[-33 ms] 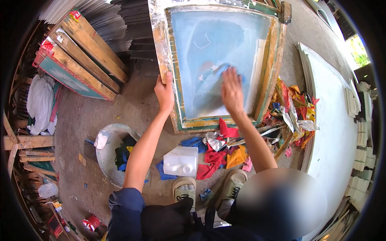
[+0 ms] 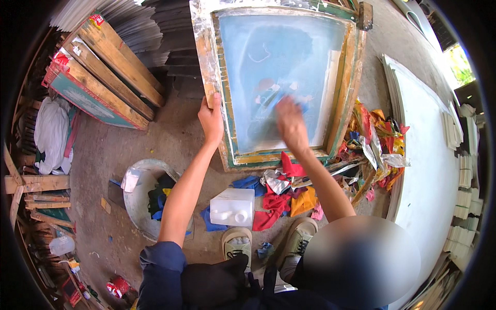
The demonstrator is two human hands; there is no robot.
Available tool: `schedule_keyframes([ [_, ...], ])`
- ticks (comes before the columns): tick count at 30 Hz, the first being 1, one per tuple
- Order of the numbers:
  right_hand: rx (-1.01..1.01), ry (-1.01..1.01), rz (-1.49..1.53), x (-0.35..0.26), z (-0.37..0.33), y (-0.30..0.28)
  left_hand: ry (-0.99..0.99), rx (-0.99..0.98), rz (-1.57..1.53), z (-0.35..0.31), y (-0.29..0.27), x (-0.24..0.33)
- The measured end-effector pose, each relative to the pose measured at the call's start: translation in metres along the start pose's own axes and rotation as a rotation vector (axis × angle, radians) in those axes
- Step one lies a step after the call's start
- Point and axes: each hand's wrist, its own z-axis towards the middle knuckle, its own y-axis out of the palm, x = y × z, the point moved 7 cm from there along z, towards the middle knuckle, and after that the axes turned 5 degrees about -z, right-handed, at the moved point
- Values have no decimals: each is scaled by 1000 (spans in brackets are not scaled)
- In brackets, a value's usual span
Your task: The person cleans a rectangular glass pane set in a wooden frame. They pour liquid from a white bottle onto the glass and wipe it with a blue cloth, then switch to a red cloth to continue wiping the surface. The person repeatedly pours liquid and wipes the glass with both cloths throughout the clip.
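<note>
A wood-framed printing screen (image 2: 281,51) with pale blue mesh stands in front of me, propped up. My left hand (image 2: 211,120) is closed round the left side of its wooden frame, thumb on the front. Against the lower middle of the mesh, my right hand (image 2: 292,124) presses a blue cloth (image 2: 275,98); motion smears both the fingers and the cloth. Faint pinkish and white marks show on the mesh beside the cloth.
Near my shoes lie a white plastic jug (image 2: 232,206) and colourful rags (image 2: 271,204). A round bucket (image 2: 135,206) stands at left, below stacked wooden frames (image 2: 111,67). Crumpled scraps (image 2: 374,139) and large white sheets (image 2: 423,155) are at right.
My right hand has slid slightly left and down over the mesh with the blue cloth, its fingers more curled. My left hand stays on the frame.
</note>
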Motion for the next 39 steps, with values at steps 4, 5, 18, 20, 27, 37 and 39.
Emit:
schedule_keyframes([
  [4,-295,-191,-63,-18,-41,-24,53,36,29,2,-9,0],
  [5,-319,-164,-103,-16,-44,-33,71,44,38,3,-10,0],
  [18,-193,400,239,-13,-119,-33,-20,-19,29,2,-5,-1],
  [20,-185,446,311,-7,-107,-37,-22,-13,35,2,-6,0],
  [27,148,515,395,3,7,-94,-15,-25,23,4,-7,-3],
  [37,207,119,-101,-19,71,-26,-10,-30,-16,4,-5,-4],
  [39,203,129,-76,-20,70,-15,-1,-20,-26,3,-7,-3],
])
